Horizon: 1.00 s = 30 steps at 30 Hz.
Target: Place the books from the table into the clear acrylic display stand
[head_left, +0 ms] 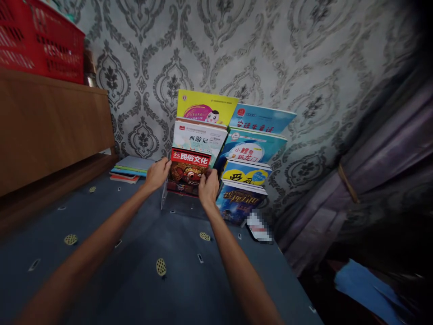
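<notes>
A red book with a golden mask-like figure on its cover (pixel 185 171) stands in the lower left of a clear tiered rack (pixel 184 203). My left hand (pixel 158 174) is closed on its left edge. At its right edge my right hand (pixel 209 186) grips it, thumb over the front cover. Directly behind rise a white book (pixel 194 135) and a yellow book (pixel 206 106). In the right column are a dark blue book (pixel 238 203), a yellow-and-blue book (pixel 245 174), a teal book (pixel 253 146) and a light blue book (pixel 262 118).
Several thin books lie stacked (pixel 131 166) left of the rack. A blurred white item (pixel 260 228) sits at the rack's right front. The dark patterned cloth (pixel 135 271) covers the surface. A wooden cabinet (pixel 57 126) with a red basket (pixel 57 40) stands left, a tied curtain (pixel 324 225) right.
</notes>
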Available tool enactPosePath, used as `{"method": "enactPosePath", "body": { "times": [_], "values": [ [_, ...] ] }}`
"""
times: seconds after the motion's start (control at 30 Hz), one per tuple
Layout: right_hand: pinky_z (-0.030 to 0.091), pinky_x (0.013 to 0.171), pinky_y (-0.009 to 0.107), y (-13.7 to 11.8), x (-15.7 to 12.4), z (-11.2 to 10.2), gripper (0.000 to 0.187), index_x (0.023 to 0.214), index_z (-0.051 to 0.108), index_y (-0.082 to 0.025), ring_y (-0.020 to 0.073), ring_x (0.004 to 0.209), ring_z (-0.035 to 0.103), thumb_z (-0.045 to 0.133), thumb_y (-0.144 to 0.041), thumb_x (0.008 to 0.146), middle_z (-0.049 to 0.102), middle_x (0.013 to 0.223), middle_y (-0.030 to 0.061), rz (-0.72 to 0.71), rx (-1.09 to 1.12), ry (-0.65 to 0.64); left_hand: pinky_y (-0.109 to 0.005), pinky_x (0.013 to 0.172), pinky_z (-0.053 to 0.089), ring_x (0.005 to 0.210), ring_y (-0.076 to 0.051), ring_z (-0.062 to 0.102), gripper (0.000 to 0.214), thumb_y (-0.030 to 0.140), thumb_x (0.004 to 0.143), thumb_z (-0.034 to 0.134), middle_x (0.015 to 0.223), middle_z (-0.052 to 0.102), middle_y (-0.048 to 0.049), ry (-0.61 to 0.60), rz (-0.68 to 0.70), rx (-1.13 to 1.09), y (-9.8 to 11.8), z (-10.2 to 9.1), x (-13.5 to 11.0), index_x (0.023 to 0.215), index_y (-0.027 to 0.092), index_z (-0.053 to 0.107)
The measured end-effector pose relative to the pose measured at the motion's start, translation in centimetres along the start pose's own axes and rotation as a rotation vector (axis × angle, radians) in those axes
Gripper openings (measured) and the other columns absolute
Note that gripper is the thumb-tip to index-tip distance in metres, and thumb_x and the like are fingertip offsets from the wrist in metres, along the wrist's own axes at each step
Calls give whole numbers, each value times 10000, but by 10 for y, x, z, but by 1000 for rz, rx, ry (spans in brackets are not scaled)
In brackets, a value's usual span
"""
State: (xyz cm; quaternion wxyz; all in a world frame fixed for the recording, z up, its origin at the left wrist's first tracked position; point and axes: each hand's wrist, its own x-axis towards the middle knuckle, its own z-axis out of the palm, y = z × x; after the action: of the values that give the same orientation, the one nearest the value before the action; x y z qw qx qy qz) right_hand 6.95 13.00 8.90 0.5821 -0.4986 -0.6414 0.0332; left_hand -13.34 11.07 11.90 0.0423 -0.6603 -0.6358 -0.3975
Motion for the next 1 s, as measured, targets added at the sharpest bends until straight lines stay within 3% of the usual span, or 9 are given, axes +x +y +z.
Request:
{"method": "enactPosePath", "body": {
  "times": [0.27,0.5,1.0],
  "values": [
    [442,1028,462,-2,-20,-4,360,1235,528,-153,284,1165,534,376,-191,911,579,1189,182,-112,24,5,-309,731,390,848,-259,665,312,358,1045,369,850,708,-92,4,22,98,3,-4,-10,946,201,619],
    [437,1065,478,2,-28,-7,405,1299,524,-150,269,1179,539,362,-183,930,568,1216,170,-125,3,-10,-297,741,404,917,-253,680,358,384,1059,320,937,731,-101,-21,0,130,8,-10,-18,1024,193,620],
    [442,1083,469,13,-37,-5,431,1338,527,-146,262,1197,560,375,-166,936,571,1230,168,-138,23,-30,-311,743,410,902,-265,683,400,385,1060,280,909,726,-111,-37,7,104,10,-11,-28,982,183,617]
  ]
}}
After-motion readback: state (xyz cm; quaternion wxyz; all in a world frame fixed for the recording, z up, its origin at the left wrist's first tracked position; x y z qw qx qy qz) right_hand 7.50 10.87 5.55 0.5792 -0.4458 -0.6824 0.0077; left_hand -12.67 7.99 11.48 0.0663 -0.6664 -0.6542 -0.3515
